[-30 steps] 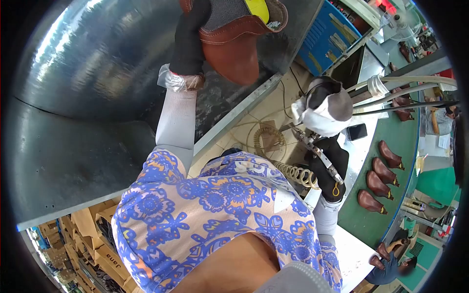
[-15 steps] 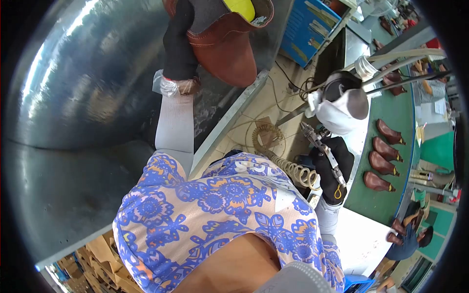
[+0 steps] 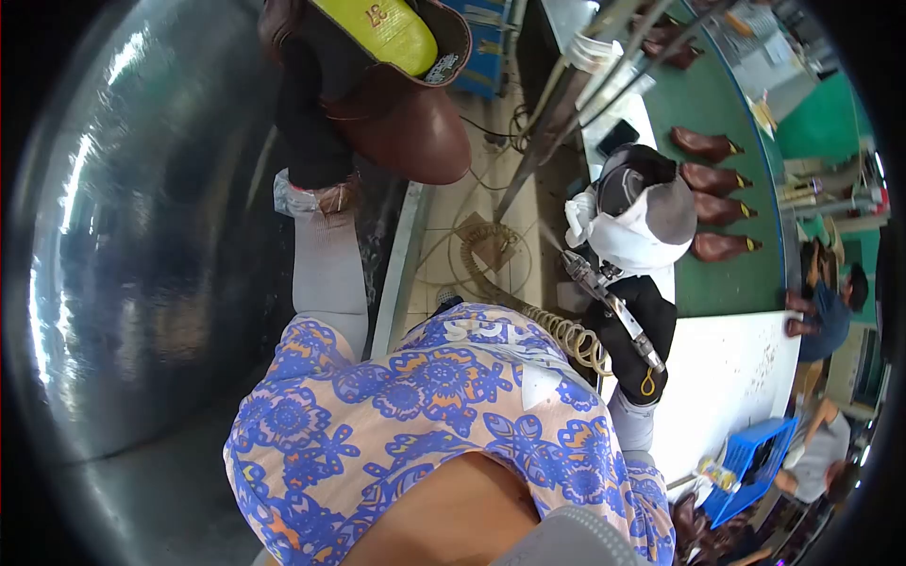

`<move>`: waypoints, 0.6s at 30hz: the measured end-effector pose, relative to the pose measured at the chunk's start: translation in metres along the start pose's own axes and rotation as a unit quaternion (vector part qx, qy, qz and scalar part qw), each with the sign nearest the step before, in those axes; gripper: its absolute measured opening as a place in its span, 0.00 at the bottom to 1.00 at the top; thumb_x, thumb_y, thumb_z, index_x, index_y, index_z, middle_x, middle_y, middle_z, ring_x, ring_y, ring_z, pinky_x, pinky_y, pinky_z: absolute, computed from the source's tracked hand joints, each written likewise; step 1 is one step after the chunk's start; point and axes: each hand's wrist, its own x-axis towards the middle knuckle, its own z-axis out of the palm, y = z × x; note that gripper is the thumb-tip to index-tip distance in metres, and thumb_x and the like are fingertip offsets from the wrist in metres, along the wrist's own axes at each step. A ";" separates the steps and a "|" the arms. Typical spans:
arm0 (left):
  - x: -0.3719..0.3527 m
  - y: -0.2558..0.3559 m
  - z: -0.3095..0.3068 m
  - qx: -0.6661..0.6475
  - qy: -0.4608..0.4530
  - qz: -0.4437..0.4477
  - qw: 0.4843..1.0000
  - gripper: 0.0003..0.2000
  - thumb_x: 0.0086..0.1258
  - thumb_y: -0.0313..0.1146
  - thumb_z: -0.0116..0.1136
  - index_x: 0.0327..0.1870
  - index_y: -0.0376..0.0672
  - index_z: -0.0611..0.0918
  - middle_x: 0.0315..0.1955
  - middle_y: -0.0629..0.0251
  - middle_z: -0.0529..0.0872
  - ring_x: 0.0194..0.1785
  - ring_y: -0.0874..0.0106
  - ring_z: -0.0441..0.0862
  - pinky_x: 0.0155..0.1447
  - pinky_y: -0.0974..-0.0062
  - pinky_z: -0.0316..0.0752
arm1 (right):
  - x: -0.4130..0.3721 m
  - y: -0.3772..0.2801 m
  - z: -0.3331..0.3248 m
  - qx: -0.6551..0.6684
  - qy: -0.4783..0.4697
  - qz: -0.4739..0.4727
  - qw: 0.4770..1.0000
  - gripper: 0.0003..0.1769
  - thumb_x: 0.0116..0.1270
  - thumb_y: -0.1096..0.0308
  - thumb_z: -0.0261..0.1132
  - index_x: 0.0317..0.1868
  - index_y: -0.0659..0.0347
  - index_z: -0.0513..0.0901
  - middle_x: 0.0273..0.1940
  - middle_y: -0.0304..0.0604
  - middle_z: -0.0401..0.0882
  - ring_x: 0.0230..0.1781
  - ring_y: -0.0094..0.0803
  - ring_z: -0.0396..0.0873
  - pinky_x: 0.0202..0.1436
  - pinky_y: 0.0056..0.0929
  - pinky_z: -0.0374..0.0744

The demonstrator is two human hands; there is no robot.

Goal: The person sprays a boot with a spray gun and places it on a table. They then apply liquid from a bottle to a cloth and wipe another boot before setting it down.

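My left hand (image 3: 302, 141), in a black glove with clear plastic at the wrist, holds up a dark reddish-brown shoe (image 3: 415, 137) at the top of the view; its fingers are mostly hidden behind the shoe. Bright yellow and marked with a number, a last (image 3: 392, 38) fills the shoe's opening. On the other side, my right hand (image 3: 637, 325), also black-gloved, grips a metal spray gun (image 3: 604, 297). A faint mist shows at the gun's nozzle, which points up and left. A coiled air hose (image 3: 557, 330) runs near that hand.
A large, shiny dark curved surface (image 3: 160, 283) fills the left. Beside my right hand is a rounded object wrapped in white cloth (image 3: 642, 226). Several brown shoes (image 3: 722, 208) line the green table (image 3: 727, 283). A blue crate (image 3: 755, 467) and co-workers are farther right.
The head view has shifted, and the shoe now appears farther left, turned to show more of the yellow last. Mist now shows at the spray gun's nozzle. Both hands keep their hold.
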 end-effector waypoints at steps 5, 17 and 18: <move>0.005 -0.054 0.005 -0.064 -0.006 -0.086 0.994 0.24 0.77 0.45 0.40 0.68 0.43 0.63 0.62 0.57 0.71 0.63 0.62 0.70 0.67 0.63 0.65 | -0.019 0.007 -0.035 -0.030 0.025 -0.023 0.999 0.18 0.45 0.69 0.74 0.37 0.67 0.80 0.29 0.45 0.79 0.24 0.33 0.77 0.29 0.28 0.70; -0.110 -0.371 0.127 -0.026 -0.077 -0.545 0.835 0.22 0.78 0.46 0.37 0.65 0.44 0.66 0.52 0.59 0.76 0.53 0.62 0.76 0.60 0.64 0.71 | -0.140 0.064 -0.197 0.216 0.430 0.150 0.864 0.13 0.64 0.63 0.60 0.40 0.66 0.76 0.32 0.43 0.82 0.15 0.14 0.70 0.17 0.12 0.65; -0.134 -0.402 0.147 -0.101 -0.059 -0.626 0.771 0.23 0.77 0.48 0.37 0.66 0.43 0.64 0.55 0.59 0.74 0.56 0.64 0.74 0.62 0.64 0.69 | -0.154 0.075 -0.209 0.223 0.479 0.147 0.836 0.14 0.65 0.61 0.60 0.41 0.65 0.75 0.31 0.43 0.82 0.15 0.14 0.70 0.16 0.12 0.65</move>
